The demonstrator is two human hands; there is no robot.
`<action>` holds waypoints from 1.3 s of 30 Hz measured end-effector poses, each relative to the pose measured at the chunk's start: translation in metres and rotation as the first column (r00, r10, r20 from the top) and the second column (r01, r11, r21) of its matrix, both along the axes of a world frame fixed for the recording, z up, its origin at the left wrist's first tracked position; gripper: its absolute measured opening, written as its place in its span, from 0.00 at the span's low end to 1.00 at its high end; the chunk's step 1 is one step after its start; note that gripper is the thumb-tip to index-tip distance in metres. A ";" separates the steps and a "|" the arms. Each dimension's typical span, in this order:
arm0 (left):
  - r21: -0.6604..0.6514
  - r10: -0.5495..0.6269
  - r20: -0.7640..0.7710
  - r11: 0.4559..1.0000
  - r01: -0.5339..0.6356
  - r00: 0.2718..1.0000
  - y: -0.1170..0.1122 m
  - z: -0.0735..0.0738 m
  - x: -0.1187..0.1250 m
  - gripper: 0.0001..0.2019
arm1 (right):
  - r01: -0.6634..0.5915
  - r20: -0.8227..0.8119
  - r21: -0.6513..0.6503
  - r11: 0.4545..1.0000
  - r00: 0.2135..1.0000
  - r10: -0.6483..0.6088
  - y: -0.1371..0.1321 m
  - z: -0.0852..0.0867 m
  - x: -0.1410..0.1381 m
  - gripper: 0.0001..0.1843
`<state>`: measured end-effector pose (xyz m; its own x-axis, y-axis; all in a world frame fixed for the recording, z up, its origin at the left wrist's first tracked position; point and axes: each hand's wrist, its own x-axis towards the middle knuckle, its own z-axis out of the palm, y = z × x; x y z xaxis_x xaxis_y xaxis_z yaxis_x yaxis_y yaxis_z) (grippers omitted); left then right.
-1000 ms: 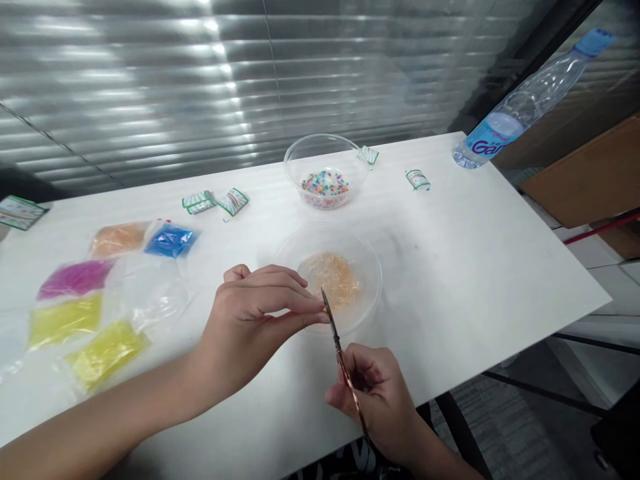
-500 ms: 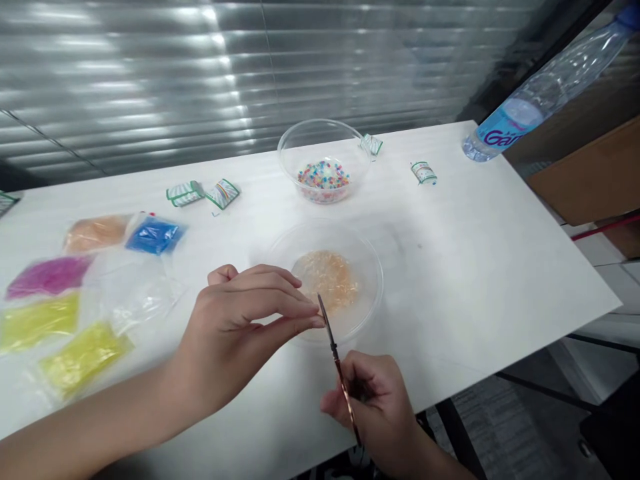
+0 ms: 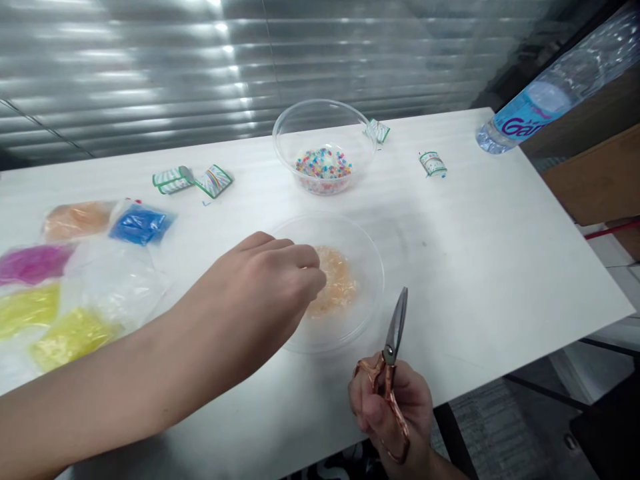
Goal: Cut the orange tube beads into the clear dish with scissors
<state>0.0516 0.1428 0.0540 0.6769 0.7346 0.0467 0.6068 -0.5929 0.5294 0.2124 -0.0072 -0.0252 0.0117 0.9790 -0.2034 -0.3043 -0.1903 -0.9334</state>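
Our left hand (image 3: 267, 283) reaches over the near rim of the clear dish (image 3: 367, 257), fingers curled down onto the orange beads (image 3: 340, 283) heaped at its middle; whether anything is pinched there we cannot tell. Our right hand (image 3: 395, 410) is wrapped round the copper handles of the scissors (image 3: 393, 347), blades closed, long axis pointing up and away. The dish lies just up-left of that blade tip, nearer the left hand, which hides its left edge.

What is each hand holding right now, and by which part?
The right hand grips the scissors by their copper handles, blades closed and pointing up. The left hand reaches over the near clear bowl; whether its fingertips hold anything cannot be told.
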 end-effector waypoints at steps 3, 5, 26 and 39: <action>-0.040 -0.149 -0.304 0.989 0.143 0.941 0.008 0.003 0.012 0.12 | 0.014 -0.038 -0.025 1.000 0.999 -0.015 -0.001 -0.002 0.000 0.23; -0.106 -0.208 -0.344 0.977 0.183 0.915 0.011 0.004 0.019 0.15 | 0.014 -0.060 -0.033 0.999 0.998 -0.016 0.001 -0.002 0.000 0.23; -0.237 -0.288 -0.407 0.950 0.204 0.867 0.024 -0.005 0.025 0.13 | 0.031 0.045 0.110 0.993 0.998 -0.036 0.002 -0.004 0.003 0.11; -0.179 -0.162 -0.399 0.979 0.096 0.903 0.029 -0.004 0.007 0.10 | 0.042 0.152 0.067 0.997 0.987 -0.052 -0.008 -0.004 -0.015 0.16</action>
